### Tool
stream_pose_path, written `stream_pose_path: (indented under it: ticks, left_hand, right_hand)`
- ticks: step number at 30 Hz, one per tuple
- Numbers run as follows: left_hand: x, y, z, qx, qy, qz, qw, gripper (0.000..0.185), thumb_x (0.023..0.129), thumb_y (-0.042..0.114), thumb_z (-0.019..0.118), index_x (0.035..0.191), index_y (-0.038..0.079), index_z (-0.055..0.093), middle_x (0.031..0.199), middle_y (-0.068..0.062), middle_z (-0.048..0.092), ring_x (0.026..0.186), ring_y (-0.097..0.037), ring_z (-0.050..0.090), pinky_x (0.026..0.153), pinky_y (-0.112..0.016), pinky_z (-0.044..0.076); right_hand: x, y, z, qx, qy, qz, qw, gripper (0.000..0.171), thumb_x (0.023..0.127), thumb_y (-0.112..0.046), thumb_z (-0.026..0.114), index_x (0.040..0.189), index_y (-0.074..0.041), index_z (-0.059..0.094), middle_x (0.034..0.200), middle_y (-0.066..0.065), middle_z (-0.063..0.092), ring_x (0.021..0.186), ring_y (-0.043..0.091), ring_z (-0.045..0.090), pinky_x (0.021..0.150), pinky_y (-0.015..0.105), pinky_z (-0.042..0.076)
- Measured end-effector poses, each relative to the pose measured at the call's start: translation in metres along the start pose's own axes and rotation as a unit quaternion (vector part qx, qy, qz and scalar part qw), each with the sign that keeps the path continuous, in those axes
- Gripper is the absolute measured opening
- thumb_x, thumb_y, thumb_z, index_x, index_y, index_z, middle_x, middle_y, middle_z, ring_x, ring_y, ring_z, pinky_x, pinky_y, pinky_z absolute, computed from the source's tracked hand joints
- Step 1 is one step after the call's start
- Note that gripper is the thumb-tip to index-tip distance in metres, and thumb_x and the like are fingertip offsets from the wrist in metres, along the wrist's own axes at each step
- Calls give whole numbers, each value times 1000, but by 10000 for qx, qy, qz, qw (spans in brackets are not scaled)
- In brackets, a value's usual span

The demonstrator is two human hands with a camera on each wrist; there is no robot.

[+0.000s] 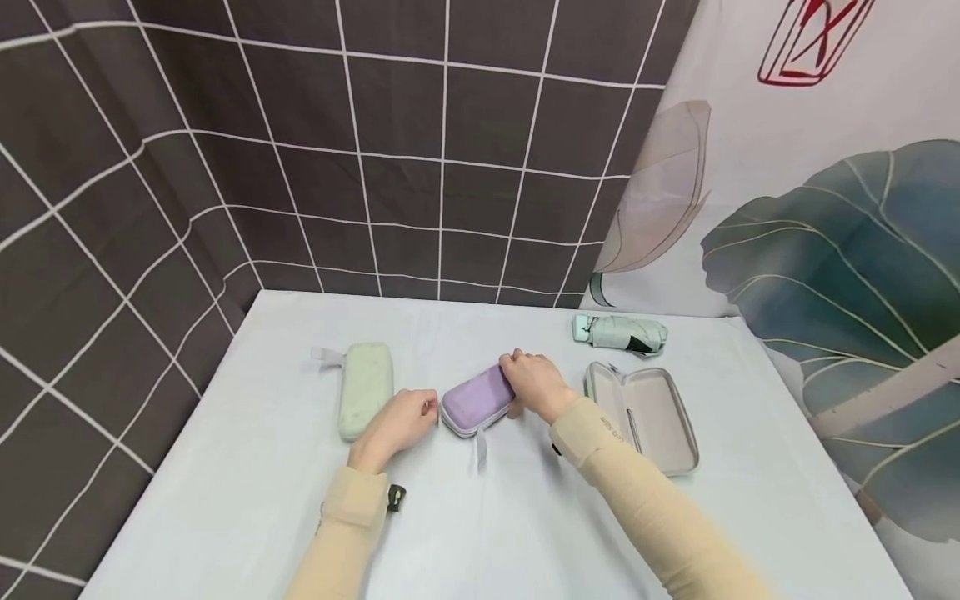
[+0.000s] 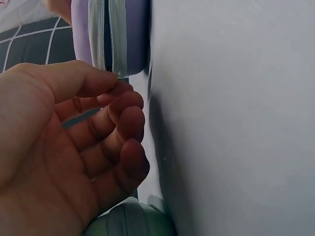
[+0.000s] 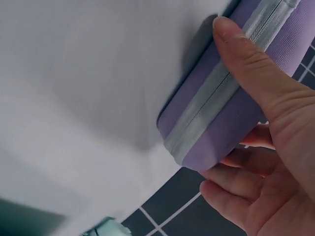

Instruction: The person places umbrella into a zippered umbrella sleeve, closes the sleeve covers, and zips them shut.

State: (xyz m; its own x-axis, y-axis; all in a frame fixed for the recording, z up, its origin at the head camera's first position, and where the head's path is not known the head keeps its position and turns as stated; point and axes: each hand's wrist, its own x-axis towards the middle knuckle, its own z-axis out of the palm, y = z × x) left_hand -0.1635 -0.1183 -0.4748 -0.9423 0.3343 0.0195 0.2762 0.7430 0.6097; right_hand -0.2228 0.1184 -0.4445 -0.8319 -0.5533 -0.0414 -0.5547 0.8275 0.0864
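Observation:
A lilac zipped case (image 1: 476, 400) lies at the middle of the white table (image 1: 225, 500). My right hand (image 1: 517, 379) grips its far end, with the thumb (image 3: 241, 54) along the grey zip and the fingers curled round the other side. The lilac case (image 3: 221, 113) fills the right wrist view. My left hand (image 1: 426, 407) is at the case's near left end. There, thumb and forefinger (image 2: 115, 82) pinch a small pull at the end of the zip (image 2: 106, 34). A grey strap (image 1: 480, 448) trails from the case towards me.
A pale green closed case (image 1: 365, 387) lies left of my left hand. An open grey case (image 1: 645, 412) lies to the right, beside my right forearm. A folded mint umbrella (image 1: 618, 332) rests behind it. Checked and leaf-print curtains hang behind the table.

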Motion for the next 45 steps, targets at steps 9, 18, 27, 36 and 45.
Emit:
stream_pose_path:
  ticks: [9, 18, 27, 36, 45]
  left_hand:
    - [4, -1, 1, 60, 227, -250, 9994, 20, 92, 6, 57, 74, 14, 56, 57, 4, 45, 53, -12, 43, 51, -29, 37]
    - [13, -4, -1, 151, 315, -517, 9981, 23, 94, 6, 56, 72, 12, 52, 60, 1, 47, 54, -14, 44, 51, -29, 37]
    - [21, -7, -3, 406, 365, -684, 9962, 22, 96, 7, 53, 75, 12, 48, 62, -1, 47, 55, -16, 46, 51, -30, 37]
    - [21, -8, 1, 253, 380, -772, 9960, 22, 98, 9, 50, 76, 12, 47, 62, -1, 45, 54, -15, 44, 50, -30, 37]
    - [24, 1, 4, 131, 360, -664, 9971, 21, 95, 7, 50, 75, 12, 47, 60, -1, 43, 53, -15, 42, 50, -30, 35]
  right_hand:
    - [-7, 3, 2, 1201, -64, 460, 9917, 79, 58, -35, 94, 118, 3, 59, 115, 22, 61, 97, 33, 63, 90, 43, 48]
    - [-15, -4, 11, 2490, 510, 1066, 9613, 69, 58, -28, 96, 109, 1, 58, 110, 15, 63, 95, 27, 61, 89, 39, 48]
    - [-21, -26, 15, 2606, 1119, 1609, 9454, 67, 55, -31, 97, 99, 4, 61, 92, 13, 64, 77, 24, 60, 74, 39, 51]
    - [-25, -34, 13, 2311, 1083, 1935, 9473, 71, 50, -36, 98, 95, 3, 59, 87, 17, 64, 77, 33, 64, 69, 44, 53]
    - [-29, -31, 10, 1928, 669, 2311, 9513, 81, 53, -48, 94, 101, 4, 54, 89, 20, 61, 85, 35, 59, 72, 47, 51]
